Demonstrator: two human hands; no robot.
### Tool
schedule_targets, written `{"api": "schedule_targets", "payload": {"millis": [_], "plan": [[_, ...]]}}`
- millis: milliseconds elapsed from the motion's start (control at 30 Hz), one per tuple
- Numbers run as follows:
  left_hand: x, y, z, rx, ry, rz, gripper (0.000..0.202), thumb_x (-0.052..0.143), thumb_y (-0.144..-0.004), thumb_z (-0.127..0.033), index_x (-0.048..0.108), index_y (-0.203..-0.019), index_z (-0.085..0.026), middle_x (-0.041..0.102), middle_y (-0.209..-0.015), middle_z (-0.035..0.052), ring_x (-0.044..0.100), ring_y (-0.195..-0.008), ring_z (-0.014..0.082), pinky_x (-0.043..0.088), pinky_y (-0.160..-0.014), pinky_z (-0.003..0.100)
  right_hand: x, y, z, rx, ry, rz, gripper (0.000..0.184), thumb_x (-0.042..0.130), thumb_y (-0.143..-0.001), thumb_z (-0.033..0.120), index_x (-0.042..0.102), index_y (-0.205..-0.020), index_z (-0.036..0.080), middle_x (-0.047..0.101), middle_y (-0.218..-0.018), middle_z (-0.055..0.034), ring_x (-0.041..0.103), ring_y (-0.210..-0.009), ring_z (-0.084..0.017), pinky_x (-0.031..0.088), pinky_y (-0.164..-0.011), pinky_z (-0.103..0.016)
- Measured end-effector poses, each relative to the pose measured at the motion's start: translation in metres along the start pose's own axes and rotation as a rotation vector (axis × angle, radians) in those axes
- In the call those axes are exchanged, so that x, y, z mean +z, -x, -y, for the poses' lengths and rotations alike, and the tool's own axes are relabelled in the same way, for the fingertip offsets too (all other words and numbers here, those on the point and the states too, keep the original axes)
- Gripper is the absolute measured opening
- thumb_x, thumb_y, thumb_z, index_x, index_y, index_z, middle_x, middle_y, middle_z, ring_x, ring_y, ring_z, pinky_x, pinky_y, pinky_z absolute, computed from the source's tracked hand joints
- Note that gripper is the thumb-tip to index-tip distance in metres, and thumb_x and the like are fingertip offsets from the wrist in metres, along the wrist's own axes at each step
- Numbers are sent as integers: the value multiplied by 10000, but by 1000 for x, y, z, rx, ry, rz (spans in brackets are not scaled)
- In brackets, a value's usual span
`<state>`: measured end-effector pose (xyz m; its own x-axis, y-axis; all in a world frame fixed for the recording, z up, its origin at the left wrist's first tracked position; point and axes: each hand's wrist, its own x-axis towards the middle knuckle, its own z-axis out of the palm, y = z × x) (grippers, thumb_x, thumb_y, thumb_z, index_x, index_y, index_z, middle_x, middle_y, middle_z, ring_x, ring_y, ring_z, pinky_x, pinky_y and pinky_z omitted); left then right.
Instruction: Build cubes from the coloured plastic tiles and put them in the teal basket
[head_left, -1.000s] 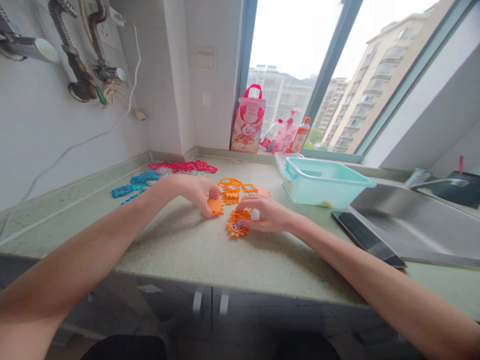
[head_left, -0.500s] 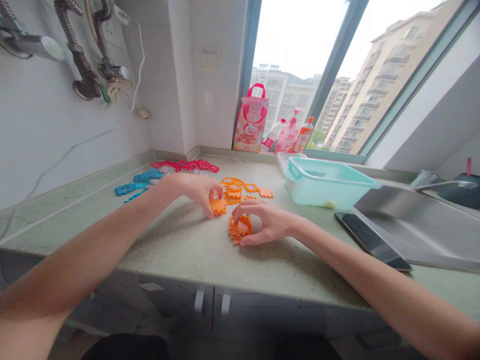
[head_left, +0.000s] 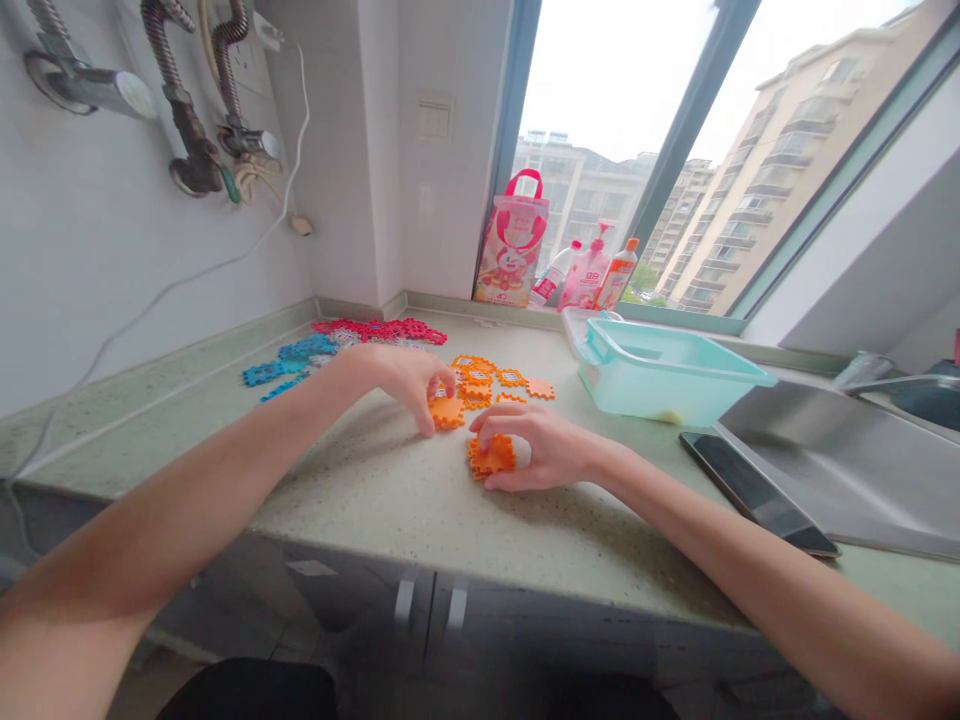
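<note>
My left hand [head_left: 409, 378] pinches a flat orange puzzle tile [head_left: 448, 412] that lies on the green countertop [head_left: 375, 490]. My right hand [head_left: 541, 448] curls round a small stack of orange tiles [head_left: 492, 457] held on edge just above the counter. Between and behind the hands lie several loose orange tiles [head_left: 487, 378]. Farther left sit a row of red tiles [head_left: 382, 329] and a patch of blue tiles [head_left: 289, 358].
A turquoise plastic tub [head_left: 664, 375] stands right of the tiles, with a dark phone [head_left: 757, 492] and a steel sink [head_left: 847, 450] beyond it. A pink bag [head_left: 511, 240] and bottles [head_left: 592, 272] stand on the window sill. Pipes and a cable hang on the left wall.
My right hand has gathered the orange tiles off the counter and tipped them upright in its grip. The left hand stays on its tile. The camera has shifted slightly left.
</note>
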<state>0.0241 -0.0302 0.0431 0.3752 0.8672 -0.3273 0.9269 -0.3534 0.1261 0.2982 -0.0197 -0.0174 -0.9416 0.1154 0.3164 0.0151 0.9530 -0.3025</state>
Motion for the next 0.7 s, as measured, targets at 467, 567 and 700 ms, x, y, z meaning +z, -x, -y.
{"api": "schedule_targets", "payload": {"millis": [467,567,700], "plan": [[-2,-1,7,76,27,-11,851,805,-645,-424,607,-1465,-309,698,-1339,42,672,-1037,242,512,-895,299,3,0,-4,23,47,3,228,747,-843,242,684,-1062,231,743,-1051,-50,678,-970,-218,516,-930,-368],[1,-4,12,74,-8,-38,791,761,-678,-338,631,-1458,-328,743,-1226,29,685,-964,225,508,-817,281,1,2,-3,80,80,16,293,767,-830,269,684,-1107,224,739,-1065,-60,679,-991,-236,519,-933,-388],[6,-11,10,124,50,-46,626,790,-709,-411,728,-1325,-311,778,-1020,6,689,-868,199,472,-717,260,-4,2,-2,93,132,-63,436,793,-846,435,666,-1204,220,694,-1251,-117,658,-1125,-285,529,-974,-440]]}}
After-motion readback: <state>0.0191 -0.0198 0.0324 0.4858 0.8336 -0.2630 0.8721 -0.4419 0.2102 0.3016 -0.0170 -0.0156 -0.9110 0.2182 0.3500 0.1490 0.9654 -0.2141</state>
